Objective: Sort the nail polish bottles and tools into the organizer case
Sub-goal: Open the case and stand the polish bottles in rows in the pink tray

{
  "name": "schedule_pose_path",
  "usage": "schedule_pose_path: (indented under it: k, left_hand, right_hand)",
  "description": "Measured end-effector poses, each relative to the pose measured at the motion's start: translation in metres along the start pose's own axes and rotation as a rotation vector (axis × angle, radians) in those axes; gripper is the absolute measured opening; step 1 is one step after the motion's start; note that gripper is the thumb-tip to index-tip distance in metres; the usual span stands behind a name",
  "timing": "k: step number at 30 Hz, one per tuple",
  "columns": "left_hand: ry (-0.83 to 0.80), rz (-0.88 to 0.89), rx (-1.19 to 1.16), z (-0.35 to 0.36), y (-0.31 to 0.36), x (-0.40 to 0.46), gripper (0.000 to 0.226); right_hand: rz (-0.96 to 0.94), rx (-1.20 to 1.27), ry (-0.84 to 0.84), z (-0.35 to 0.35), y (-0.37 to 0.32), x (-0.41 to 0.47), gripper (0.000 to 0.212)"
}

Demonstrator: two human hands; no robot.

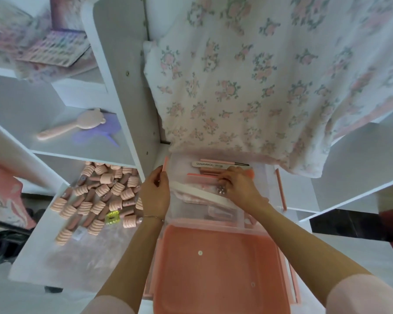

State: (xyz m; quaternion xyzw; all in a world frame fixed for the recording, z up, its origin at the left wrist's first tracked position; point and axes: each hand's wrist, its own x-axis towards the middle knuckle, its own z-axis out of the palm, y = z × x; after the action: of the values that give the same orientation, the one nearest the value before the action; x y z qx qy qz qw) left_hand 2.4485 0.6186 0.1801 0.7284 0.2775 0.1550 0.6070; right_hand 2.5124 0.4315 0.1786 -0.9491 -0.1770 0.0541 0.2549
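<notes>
The pink organizer case [216,264] lies open in front of me, its translucent tray section [179,164] on the far side. My left hand [156,194] grips the tray's left edge. My right hand [239,186] rests inside the tray on pink tools, fingers curled over them; whether it holds one I cannot tell. A grey nail file marked SANANMOG [210,164] lies at the tray's back, with a white file [200,191] slanting across the tray. Several pink nail polish bottles [100,196] lie heaped on the white shelf to the left.
A floral cloth [247,82] hangs over the space behind the case. A pink brush [77,124] and a purple item lie on an upper shelf. A yellow clip [113,216] sits among the bottles. White shelf panels flank both sides.
</notes>
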Motion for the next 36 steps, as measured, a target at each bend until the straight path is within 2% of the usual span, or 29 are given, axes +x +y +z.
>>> schedule_pose_path:
  k: [4,6,8,9,12,15,18,21,25,29,36]
  left_hand:
    - [0.069,0.005,0.068,0.009,0.001,0.013,0.029]
    - [0.096,-0.003,0.069,0.010,-0.002,0.016,0.028]
    - [0.113,-0.023,0.012,0.009,-0.003,0.016,0.028]
    - [0.118,-0.022,-0.017,0.008,-0.003,0.015,0.028]
    - [0.110,0.035,0.004,0.007,-0.006,0.013,0.025]
    - [0.134,0.022,0.060,0.006,-0.009,0.015,0.026]
    - [0.109,-0.008,0.126,0.005,-0.009,0.017,0.027]
    - [0.021,0.012,0.162,-0.001,-0.011,0.010,0.031]
    - [-0.087,0.036,0.234,-0.010,-0.027,-0.023,0.046]
    - [-0.209,0.078,0.227,-0.005,-0.031,-0.039,0.057]
    - [-0.293,0.076,0.257,-0.002,-0.020,-0.024,0.056]
  right_hand:
    - [0.013,-0.076,0.090,-0.003,-0.005,-0.009,0.030]
    - [-0.017,-0.021,0.296,-0.011,-0.008,-0.026,0.030]
    - [-0.020,-0.099,0.503,-0.019,0.002,-0.045,0.033]
    - [0.044,-0.170,0.502,-0.022,0.010,-0.055,0.036]
    - [0.309,-0.209,0.295,-0.021,0.033,-0.076,0.050]
    - [0.399,-0.145,0.250,-0.018,0.047,-0.080,0.055]
    - [0.566,0.158,0.178,-0.022,0.054,-0.071,0.056]
    - [0.577,0.397,0.258,-0.019,0.051,-0.071,0.052]
    - [0.598,0.470,0.425,-0.003,0.040,-0.088,0.048]
    - [0.582,0.529,0.459,0.002,0.037,-0.086,0.048]
    - [0.538,0.525,0.478,0.000,0.040,-0.078,0.048]
